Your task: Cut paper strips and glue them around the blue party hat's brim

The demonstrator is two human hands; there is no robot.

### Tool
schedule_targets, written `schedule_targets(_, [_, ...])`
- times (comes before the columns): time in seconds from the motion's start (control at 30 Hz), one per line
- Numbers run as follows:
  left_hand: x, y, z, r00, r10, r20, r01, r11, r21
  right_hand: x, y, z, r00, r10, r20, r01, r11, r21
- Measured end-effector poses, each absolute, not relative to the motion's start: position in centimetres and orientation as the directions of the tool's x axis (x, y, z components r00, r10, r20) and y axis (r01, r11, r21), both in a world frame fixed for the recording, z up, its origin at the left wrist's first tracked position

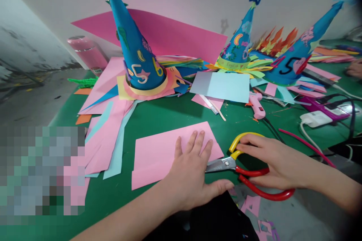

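A pink sheet of paper (158, 154) lies on the green table (96, 211) in front of me, with a crease or cut line near its lower edge. My left hand (192, 169) presses flat on its right part, fingers spread and thumb pointing right. My right hand (271, 162) grips a pair of scissors (227, 163) by their handles, one yellow and one red. The blades point left at the paper's right lower edge, and their tips are hidden behind my left hand.
Blue cone hats (132, 52) stand at the back. A light blue sheet (222, 86), a pink glue gun (257, 105) and a power strip (330, 109) with cables lie to the right. Paper strips (113, 147) and a pink bottle (87, 52) are left. Another person's hand (355, 69) shows far right.
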State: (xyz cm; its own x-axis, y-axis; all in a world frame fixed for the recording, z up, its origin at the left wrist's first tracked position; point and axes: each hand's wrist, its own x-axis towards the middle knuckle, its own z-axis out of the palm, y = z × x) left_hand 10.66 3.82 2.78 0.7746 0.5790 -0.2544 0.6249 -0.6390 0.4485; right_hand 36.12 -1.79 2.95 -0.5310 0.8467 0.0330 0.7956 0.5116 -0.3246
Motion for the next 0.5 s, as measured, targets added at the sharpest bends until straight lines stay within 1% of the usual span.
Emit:
schedule_targets(0.07, [9.9,4.5,3.3,0.781,0.575,-0.246,0.612,-0.623,0.487,36.1,-1.6,3.0,-0.539,0.842,0.01,0.793,0.511,-0.332])
schedule_targets(0.13, [8.7,5.4,3.7,0.82,0.544,-0.177,0.55,-0.667,0.502,36.2,-1.5,3.1,-0.544,0.839,-0.011,0.793,0.51,-0.333])
schedule_targets(0.2, [7.6,6.4,3.6,0.884,0.453,-0.116,0.451,-0.761,0.466,36.3,-1.2,3.2,-0.543,0.84,-0.023,0.797,0.506,-0.329])
schedule_targets(0.3, [6.5,7.5,2.9,0.94,0.32,-0.119,0.341,-0.854,0.394,36.4,-0.8,3.4,-0.547,0.836,-0.04,0.8,0.508,-0.32])
schedule_targets(0.37, [6.3,7.8,2.3,0.943,0.305,-0.134,0.333,-0.868,0.369,36.4,-0.6,3.4,-0.554,0.831,-0.046,0.799,0.515,-0.309])
schedule_targets(0.5, [6.6,7.7,1.6,0.932,0.34,-0.124,0.362,-0.869,0.337,36.5,-0.4,3.5,-0.546,0.837,-0.042,0.803,0.508,-0.313])
